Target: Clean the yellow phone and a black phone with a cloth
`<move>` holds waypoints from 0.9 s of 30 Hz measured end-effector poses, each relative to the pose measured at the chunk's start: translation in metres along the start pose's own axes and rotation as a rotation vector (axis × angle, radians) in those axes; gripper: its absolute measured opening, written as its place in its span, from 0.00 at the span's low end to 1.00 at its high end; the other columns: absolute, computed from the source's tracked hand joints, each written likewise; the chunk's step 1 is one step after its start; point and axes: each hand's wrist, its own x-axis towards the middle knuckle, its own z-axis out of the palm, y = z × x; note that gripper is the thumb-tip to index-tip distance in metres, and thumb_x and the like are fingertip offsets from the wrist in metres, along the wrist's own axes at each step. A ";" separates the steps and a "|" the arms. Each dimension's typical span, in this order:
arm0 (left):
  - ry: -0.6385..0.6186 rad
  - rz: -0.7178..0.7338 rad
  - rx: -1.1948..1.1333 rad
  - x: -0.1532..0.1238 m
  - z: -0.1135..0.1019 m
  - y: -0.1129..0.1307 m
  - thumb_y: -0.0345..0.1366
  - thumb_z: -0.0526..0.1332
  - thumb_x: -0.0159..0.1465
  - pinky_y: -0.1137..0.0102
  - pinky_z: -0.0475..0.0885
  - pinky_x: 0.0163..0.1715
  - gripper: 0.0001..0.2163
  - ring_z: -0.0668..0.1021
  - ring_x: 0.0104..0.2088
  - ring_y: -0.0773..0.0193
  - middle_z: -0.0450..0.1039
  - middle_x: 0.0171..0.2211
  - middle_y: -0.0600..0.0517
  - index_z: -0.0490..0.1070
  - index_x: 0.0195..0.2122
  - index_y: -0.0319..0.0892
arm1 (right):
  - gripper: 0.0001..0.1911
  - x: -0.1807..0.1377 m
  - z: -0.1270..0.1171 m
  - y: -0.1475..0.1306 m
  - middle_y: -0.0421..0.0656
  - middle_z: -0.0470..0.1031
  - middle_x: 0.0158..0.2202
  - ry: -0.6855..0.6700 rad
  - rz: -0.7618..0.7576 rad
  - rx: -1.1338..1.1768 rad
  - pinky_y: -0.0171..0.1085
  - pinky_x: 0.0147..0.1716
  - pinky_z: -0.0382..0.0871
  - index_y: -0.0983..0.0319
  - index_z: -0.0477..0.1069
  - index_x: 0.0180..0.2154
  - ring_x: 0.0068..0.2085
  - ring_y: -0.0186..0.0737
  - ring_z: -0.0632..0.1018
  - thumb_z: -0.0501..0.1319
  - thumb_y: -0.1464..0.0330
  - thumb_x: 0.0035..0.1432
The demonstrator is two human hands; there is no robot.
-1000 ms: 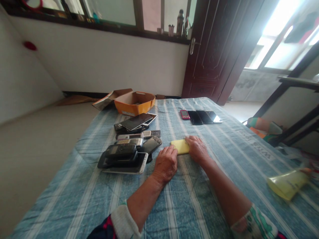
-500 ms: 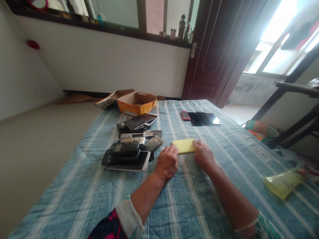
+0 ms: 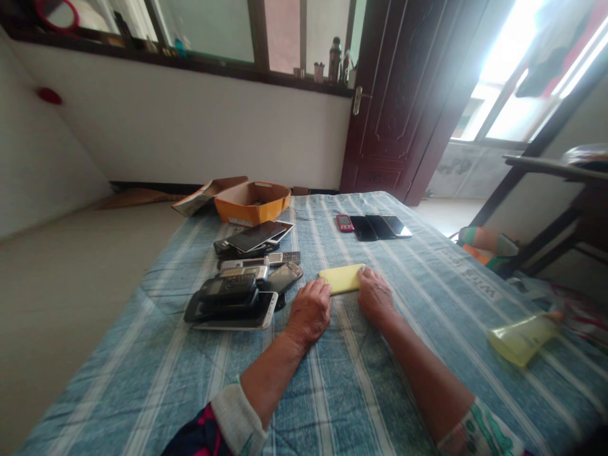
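A flat yellow phone (image 3: 340,278) lies on the blue striped cloth (image 3: 361,392) in front of me. My left hand (image 3: 308,310) rests on the cloth with its fingers curled, the fingertips against the phone's left end. My right hand (image 3: 375,294) sits at the phone's right end, fingers bent down onto its edge. The fingertips of both hands are partly hidden. To the left of my left hand lies a pile of several old phones (image 3: 237,297).
Farther back stand more stacked phones (image 3: 256,237), an open orange cardboard box (image 3: 251,202) and a row of phones (image 3: 373,226), one of them red. A yellowish plastic bottle (image 3: 520,339) lies at the right. Beyond are a dark door (image 3: 399,107) and a white wall.
My right hand has slid back from on top of the yellow phone to its right end, baring more of it. The left hand has stayed at the left end.
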 end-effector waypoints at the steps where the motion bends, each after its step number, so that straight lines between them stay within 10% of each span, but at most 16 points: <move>1: -0.001 0.002 0.001 0.000 0.000 0.000 0.29 0.54 0.64 0.58 0.69 0.50 0.13 0.72 0.52 0.51 0.70 0.54 0.39 0.70 0.49 0.36 | 0.23 0.002 0.000 0.000 0.56 0.69 0.53 0.004 0.000 0.007 0.39 0.50 0.60 0.69 0.66 0.55 0.52 0.48 0.69 0.45 0.79 0.61; 27: -0.035 0.000 -0.020 -0.002 -0.002 -0.001 0.29 0.56 0.63 0.58 0.69 0.51 0.14 0.71 0.53 0.51 0.69 0.55 0.40 0.70 0.50 0.38 | 0.23 -0.010 -0.014 0.002 0.49 0.69 0.54 -0.043 -0.052 0.033 0.36 0.48 0.60 0.63 0.69 0.51 0.54 0.44 0.68 0.49 0.80 0.57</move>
